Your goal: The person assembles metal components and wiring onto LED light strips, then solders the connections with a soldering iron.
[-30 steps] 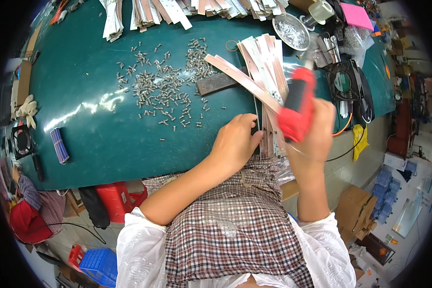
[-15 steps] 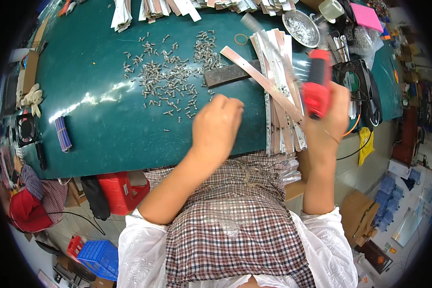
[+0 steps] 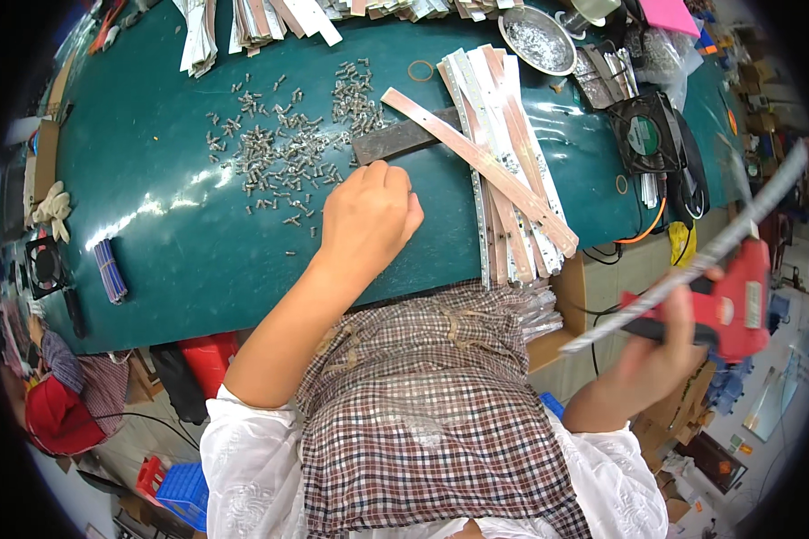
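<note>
My left hand is curled closed just above the green table, near the end of a dark flat bar; anything inside its fingers is hidden. Out beyond the table's right front edge, my right hand grips a red and black pistol-shaped power tool. A long, thin grey strip, blurred by motion, slants across that hand and tool; how it is held cannot be made out. Many small metal fittings lie scattered left of the bar. A pinkish strip crosses over the bar and a pile of white and copper-coloured strips.
Bundled strips line the far edge. A metal bowl of small bits stands at the back right, near a black fan with cables. Purple sticks and a glove lie left. Another person is at lower left.
My right hand has swung the red tool from above the strip pile out to the right and toward me. My left hand remains near the fittings, its fingers curled. The view has shifted slightly.
</note>
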`<control>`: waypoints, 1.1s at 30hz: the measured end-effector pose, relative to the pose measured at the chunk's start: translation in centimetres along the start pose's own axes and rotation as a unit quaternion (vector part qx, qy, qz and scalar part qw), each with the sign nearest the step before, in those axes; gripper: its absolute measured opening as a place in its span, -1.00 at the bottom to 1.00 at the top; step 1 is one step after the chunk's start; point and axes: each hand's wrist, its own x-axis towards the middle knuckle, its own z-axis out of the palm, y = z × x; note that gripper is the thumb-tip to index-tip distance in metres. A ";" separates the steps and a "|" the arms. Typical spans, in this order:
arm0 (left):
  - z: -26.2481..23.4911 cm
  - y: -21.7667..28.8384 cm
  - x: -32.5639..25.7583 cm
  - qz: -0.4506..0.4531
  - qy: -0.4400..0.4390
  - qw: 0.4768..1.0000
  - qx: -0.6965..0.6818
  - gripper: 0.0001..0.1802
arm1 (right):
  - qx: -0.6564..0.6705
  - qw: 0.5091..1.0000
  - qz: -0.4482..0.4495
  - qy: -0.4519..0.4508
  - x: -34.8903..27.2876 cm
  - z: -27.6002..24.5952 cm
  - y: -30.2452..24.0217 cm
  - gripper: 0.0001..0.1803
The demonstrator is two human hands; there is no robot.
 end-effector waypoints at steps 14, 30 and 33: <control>-5.9 2.8 -1.3 -0.342 -0.087 0.639 -0.683 -0.86 | 0.036 0.937 0.127 -0.323 -5.4 6.6 5.1 -0.53; -6.0 3.4 -4.6 -0.334 -0.018 0.613 -0.716 -0.84 | 0.034 0.906 0.206 -0.368 -8.3 5.4 4.5 -0.48; -6.0 3.5 -4.9 -0.329 -0.005 0.610 -0.721 -0.82 | 0.038 0.919 0.156 -0.361 -8.8 5.4 4.7 -0.48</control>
